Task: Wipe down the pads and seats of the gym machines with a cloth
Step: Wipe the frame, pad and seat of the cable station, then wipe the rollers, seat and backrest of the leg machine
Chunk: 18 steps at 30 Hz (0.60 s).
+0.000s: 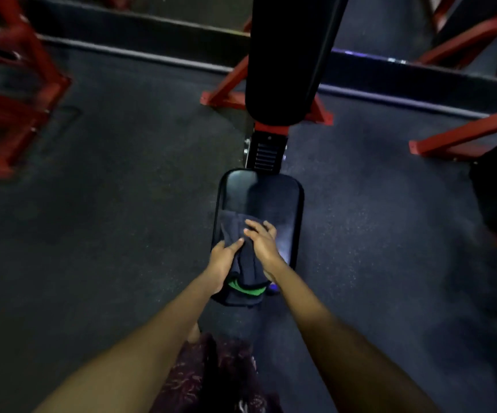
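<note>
Where the light is dim, the dark cloth [242, 257] blurs into the black seat [274, 198] of the bench, its near end draped over the edge. Both hands, left [224, 259] and right [263, 241], press flat on it, fingers spread. The back pad [289, 55] is cut off above; red frames [20, 93] stand on dark speckled floor [122, 189].

No text, label, brand, number or sign can be read anywhere in this dim, blurred view, neither on the black seat pad [259, 204] nor on the red frames [226, 84] around it.
</note>
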Each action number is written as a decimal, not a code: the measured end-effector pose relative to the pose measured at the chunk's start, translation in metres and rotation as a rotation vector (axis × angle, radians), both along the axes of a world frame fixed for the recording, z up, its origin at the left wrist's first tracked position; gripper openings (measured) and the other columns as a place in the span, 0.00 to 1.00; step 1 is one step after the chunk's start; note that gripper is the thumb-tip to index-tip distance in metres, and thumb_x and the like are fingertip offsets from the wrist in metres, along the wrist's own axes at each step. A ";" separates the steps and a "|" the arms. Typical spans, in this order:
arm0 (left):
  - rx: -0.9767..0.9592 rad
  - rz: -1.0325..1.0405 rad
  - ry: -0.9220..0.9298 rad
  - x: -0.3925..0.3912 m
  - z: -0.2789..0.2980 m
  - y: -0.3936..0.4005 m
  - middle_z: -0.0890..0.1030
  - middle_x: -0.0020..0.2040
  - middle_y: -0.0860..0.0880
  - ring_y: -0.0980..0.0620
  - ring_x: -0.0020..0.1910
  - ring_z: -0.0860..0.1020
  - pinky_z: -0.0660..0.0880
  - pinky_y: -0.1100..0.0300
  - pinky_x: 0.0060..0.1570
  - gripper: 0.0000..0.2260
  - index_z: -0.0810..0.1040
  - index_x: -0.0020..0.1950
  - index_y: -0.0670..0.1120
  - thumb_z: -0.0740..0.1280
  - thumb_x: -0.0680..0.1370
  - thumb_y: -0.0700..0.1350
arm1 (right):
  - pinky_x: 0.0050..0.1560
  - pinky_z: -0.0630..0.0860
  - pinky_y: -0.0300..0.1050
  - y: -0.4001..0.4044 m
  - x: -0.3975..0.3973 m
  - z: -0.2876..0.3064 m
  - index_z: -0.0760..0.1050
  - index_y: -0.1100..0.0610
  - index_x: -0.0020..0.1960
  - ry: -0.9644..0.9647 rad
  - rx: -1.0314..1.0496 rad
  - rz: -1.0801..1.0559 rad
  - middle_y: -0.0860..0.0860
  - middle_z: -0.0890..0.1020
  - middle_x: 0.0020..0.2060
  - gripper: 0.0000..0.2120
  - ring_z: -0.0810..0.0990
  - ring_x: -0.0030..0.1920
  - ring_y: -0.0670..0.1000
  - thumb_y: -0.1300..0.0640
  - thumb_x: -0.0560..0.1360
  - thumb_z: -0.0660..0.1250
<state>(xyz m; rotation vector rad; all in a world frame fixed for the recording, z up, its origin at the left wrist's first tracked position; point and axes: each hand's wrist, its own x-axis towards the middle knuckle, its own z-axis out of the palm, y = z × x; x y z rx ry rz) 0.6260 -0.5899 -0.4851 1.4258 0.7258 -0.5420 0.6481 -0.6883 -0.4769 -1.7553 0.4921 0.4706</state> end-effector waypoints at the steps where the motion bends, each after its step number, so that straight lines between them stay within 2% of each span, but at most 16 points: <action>1: -0.054 0.041 -0.004 0.002 0.009 0.004 0.78 0.61 0.42 0.44 0.57 0.77 0.75 0.55 0.52 0.21 0.70 0.69 0.39 0.65 0.79 0.46 | 0.64 0.59 0.31 -0.004 0.004 0.016 0.70 0.56 0.69 -0.019 0.004 -0.049 0.53 0.56 0.71 0.18 0.62 0.70 0.53 0.60 0.79 0.63; 2: -0.108 0.078 -0.016 0.001 0.020 0.010 0.78 0.60 0.40 0.42 0.57 0.78 0.76 0.53 0.53 0.19 0.70 0.69 0.39 0.65 0.79 0.44 | 0.59 0.61 0.30 -0.012 0.005 0.027 0.68 0.57 0.70 -0.035 -0.036 -0.083 0.54 0.56 0.71 0.20 0.64 0.69 0.53 0.61 0.78 0.65; 4: -0.219 0.123 -0.078 -0.002 0.048 0.022 0.79 0.60 0.39 0.41 0.57 0.78 0.77 0.51 0.52 0.17 0.71 0.68 0.40 0.64 0.80 0.42 | 0.63 0.66 0.38 -0.025 0.009 0.053 0.64 0.58 0.72 0.003 -0.047 -0.073 0.55 0.57 0.72 0.29 0.66 0.68 0.55 0.56 0.75 0.69; 6: -0.273 0.105 -0.148 -0.005 0.078 0.036 0.79 0.59 0.40 0.42 0.56 0.79 0.77 0.52 0.49 0.16 0.72 0.67 0.43 0.64 0.80 0.43 | 0.66 0.70 0.48 -0.027 0.013 0.074 0.62 0.60 0.73 0.145 0.134 0.042 0.56 0.66 0.70 0.34 0.70 0.66 0.56 0.49 0.73 0.71; 9: -0.302 0.098 -0.211 -0.013 0.114 0.061 0.80 0.58 0.40 0.43 0.56 0.79 0.77 0.52 0.49 0.14 0.74 0.64 0.44 0.65 0.79 0.43 | 0.61 0.75 0.50 -0.013 0.011 0.108 0.74 0.64 0.64 0.278 0.440 0.179 0.59 0.78 0.61 0.21 0.77 0.60 0.55 0.53 0.76 0.68; 13: -0.173 0.210 -0.296 -0.027 0.152 0.110 0.81 0.56 0.40 0.43 0.54 0.80 0.77 0.52 0.51 0.12 0.77 0.60 0.42 0.66 0.77 0.40 | 0.46 0.79 0.45 0.038 0.010 0.152 0.77 0.62 0.57 0.063 0.306 0.278 0.56 0.83 0.50 0.16 0.81 0.48 0.53 0.60 0.71 0.74; 16: -0.014 0.303 -0.327 -0.041 0.174 0.146 0.81 0.55 0.42 0.44 0.55 0.79 0.77 0.51 0.56 0.13 0.78 0.58 0.42 0.69 0.76 0.45 | 0.41 0.77 0.41 0.085 0.006 0.177 0.75 0.58 0.53 -0.060 0.292 0.341 0.55 0.81 0.50 0.14 0.80 0.47 0.51 0.64 0.70 0.73; 18: 0.083 0.384 -0.382 -0.050 0.185 0.167 0.81 0.49 0.47 0.50 0.49 0.79 0.78 0.57 0.47 0.14 0.76 0.56 0.42 0.70 0.76 0.49 | 0.39 0.76 0.39 0.116 0.002 0.189 0.75 0.60 0.57 -0.151 0.271 0.394 0.55 0.81 0.52 0.17 0.79 0.49 0.52 0.65 0.70 0.73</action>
